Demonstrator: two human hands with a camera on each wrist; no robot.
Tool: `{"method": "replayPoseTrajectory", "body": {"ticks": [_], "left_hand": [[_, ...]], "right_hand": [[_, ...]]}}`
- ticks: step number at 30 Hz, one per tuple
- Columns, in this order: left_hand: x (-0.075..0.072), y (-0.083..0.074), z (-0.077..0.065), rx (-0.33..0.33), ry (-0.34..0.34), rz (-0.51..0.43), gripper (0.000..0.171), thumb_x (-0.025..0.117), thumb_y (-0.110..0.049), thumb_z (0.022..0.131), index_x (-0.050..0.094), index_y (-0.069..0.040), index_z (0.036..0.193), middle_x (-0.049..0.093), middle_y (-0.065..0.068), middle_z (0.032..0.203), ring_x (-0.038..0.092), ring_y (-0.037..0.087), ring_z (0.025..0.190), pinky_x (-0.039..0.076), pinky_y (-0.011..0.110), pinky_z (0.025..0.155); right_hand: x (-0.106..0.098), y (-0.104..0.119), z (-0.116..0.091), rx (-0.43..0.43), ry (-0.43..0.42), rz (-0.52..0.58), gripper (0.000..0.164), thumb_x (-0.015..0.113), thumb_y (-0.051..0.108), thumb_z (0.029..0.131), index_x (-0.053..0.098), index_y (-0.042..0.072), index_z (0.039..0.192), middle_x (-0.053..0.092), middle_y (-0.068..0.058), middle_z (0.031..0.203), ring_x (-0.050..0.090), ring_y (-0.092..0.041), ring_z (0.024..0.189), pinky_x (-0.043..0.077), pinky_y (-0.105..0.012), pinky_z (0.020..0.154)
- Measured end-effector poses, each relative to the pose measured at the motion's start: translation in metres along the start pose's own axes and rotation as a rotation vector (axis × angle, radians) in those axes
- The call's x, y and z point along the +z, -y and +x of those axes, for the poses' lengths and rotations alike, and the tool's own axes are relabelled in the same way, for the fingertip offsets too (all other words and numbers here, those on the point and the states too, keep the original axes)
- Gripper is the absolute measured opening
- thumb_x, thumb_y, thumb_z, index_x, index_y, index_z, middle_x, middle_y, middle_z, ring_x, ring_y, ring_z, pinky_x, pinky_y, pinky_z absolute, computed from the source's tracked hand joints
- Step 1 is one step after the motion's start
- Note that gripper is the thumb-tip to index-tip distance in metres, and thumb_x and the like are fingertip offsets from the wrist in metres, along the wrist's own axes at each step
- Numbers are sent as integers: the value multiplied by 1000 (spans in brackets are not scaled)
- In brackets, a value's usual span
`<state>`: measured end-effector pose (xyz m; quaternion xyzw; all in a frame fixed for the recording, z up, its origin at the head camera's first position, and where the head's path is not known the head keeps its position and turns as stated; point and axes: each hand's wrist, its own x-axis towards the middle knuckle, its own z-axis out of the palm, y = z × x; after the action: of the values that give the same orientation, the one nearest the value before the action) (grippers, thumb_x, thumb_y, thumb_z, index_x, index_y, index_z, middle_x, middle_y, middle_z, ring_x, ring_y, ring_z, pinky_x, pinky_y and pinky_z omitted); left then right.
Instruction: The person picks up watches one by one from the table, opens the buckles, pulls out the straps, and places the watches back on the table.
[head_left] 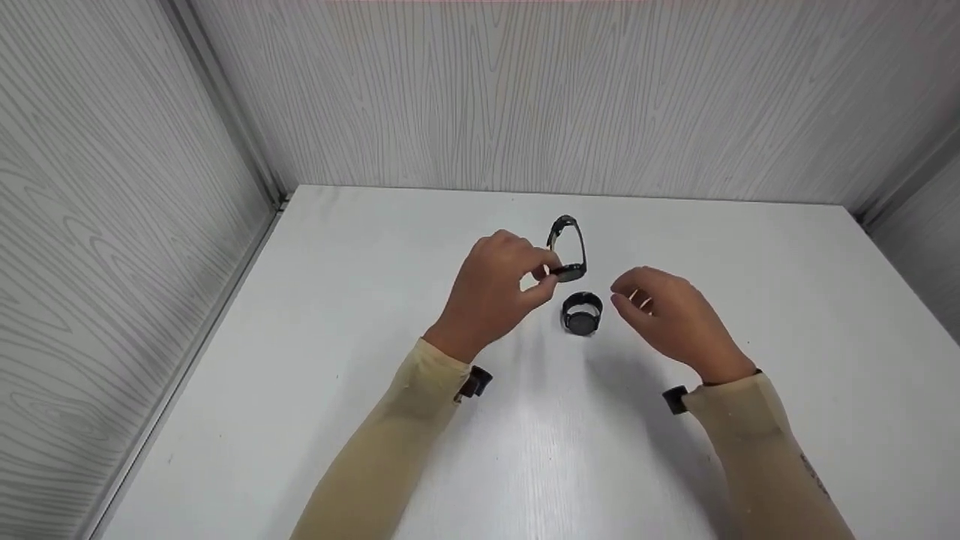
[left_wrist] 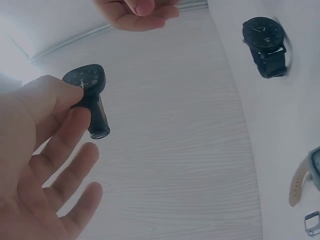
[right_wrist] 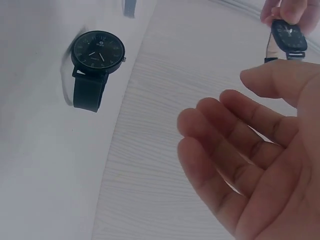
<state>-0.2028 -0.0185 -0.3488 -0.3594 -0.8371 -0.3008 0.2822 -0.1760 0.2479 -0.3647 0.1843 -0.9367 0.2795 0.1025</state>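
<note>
My left hand (head_left: 491, 289) pinches a dark wristwatch (head_left: 571, 271) by its case, between thumb and index finger. Its strap forms a loop that stands upward in the head view. In the left wrist view the held watch (left_wrist: 85, 80) shows a black dial with rounded corners, and the other fingers are spread loosely. A second wristwatch (head_left: 582, 315), with a round black dial and black strap, rests on the table just below the held one. To its right hovers my right hand (head_left: 671, 315), fingers loosely bent and holding nothing.
The white table (head_left: 315, 300) meets a pale wood-grain back wall (head_left: 510, 97) and a similar left side wall (head_left: 112, 225). At the right edge of the left wrist view lies part of another watch (left_wrist: 314, 167), with a beige strap and a buckle near it.
</note>
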Motion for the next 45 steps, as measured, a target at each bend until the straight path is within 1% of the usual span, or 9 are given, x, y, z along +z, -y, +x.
{"method": "replayPoseTrajectory", "body": {"ticks": [4,11,13,19,23,27,33,37,45], "left_hand": [[-6,-11,3,73,-48,4,9,72,-16,93,79,-18,98,70,-7,81,61,16,87,49,34,80],[-10,-24,2,199,-55,52,10,73,-13,90,79,-16,97,71,-5,82,61,18,89,49,33,79],[-10,-24,0,241,-44,71,10,73,-13,90,80,-16,96,72,-4,83,61,18,88,50,33,79],[-9,-22,-5,319,-18,79,10,72,-12,90,80,-16,94,72,-3,84,61,17,88,50,31,79],[-8,-20,-7,323,15,62,10,71,-10,90,78,-16,95,72,-4,85,60,17,88,50,30,81],[-7,-20,-5,237,40,-66,21,70,-16,93,73,-13,114,70,-2,94,60,16,91,50,28,80],[-12,-20,-1,-77,92,-277,56,69,-37,98,51,-14,146,62,0,118,61,12,106,51,24,89],[-18,-22,4,-161,163,-334,37,69,-32,100,64,-12,130,70,-6,110,65,6,101,53,24,87],[-34,-29,6,-191,211,-384,14,74,-27,97,74,-16,106,74,-14,97,66,-4,89,55,26,82]], "right_hand": [[-4,5,2,-51,-127,144,11,63,10,103,71,7,110,72,-4,100,67,-12,84,54,-27,78],[-17,32,11,42,-241,679,27,56,19,108,68,-2,121,67,-17,99,67,-22,91,56,-27,80],[-18,41,13,86,-231,687,32,55,26,109,68,1,122,67,-14,99,65,-23,90,54,-27,76],[-16,55,12,146,-143,451,35,62,38,104,72,5,110,67,-9,91,62,-19,82,53,-24,71],[-16,56,11,141,-101,471,32,64,34,104,71,4,109,67,-12,91,64,-19,81,55,-25,73],[-18,53,10,112,-108,560,27,65,25,104,69,0,111,67,-16,94,68,-19,83,59,-28,80],[-16,55,9,14,-162,541,20,66,14,102,68,-3,112,68,-13,97,69,-17,85,59,-26,83],[-15,60,5,-33,-151,487,16,67,9,101,69,-2,113,69,-7,98,69,-16,85,58,-25,82],[-10,68,1,-159,-138,412,16,68,5,99,69,1,114,72,0,104,69,-15,91,55,-23,85]]}}
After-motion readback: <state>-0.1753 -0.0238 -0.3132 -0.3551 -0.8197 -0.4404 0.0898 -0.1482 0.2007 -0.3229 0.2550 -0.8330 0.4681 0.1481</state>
